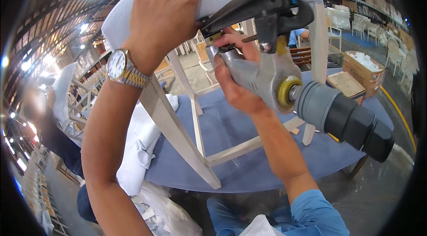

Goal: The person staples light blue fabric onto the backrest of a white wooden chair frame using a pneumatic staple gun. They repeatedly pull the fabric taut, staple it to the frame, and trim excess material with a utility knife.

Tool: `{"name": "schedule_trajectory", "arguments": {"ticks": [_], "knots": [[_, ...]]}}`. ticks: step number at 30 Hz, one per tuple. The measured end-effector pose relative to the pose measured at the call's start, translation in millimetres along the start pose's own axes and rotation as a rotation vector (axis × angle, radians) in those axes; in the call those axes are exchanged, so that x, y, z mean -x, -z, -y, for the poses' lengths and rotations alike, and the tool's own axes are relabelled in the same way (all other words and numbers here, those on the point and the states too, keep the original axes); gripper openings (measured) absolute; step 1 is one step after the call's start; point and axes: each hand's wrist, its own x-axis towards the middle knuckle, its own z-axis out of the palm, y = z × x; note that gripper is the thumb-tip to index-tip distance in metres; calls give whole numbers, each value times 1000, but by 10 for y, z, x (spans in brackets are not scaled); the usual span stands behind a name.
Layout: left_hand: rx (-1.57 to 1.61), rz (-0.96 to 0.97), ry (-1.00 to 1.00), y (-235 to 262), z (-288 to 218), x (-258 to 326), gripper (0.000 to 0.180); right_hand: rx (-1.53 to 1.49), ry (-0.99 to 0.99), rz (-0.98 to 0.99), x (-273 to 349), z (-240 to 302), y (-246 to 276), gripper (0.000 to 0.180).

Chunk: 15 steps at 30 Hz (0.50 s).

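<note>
A pale wooden chair [175, 125] stands on a table, its seat [116, 20] covered in light grey woven fabric. My left hand [167, 11] lies on that fabric with its fingers spread, and a watch [118, 67] is on the wrist. My right hand [240, 91] is wrapped round the grip of a metal air staple gun [262, 73]. The gun's black magazine reaches across to the seat's lower edge, close to my left thumb. Whether its nose touches the fabric I cannot tell.
Blue-grey cloth covers the table [240, 167]. White and grey fabric [140, 142] is heaped on its left side. A cardboard box [362, 71] with white packing stands at the right. Another person [62, 138] is at the left beside another chair. Several chairs fill the background.
</note>
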Motion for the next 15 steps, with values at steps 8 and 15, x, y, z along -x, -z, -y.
{"name": "schedule_trajectory", "arguments": {"ticks": [8, 15], "knots": [[119, -65, 79, -280, 325, 354, 105, -39, -259, -323, 1361, 183, 1137, 35], [105, -141, 171, -329, 445, 905, 100, -371, -1008, -913, 2684, -86, 1982, 34]]}}
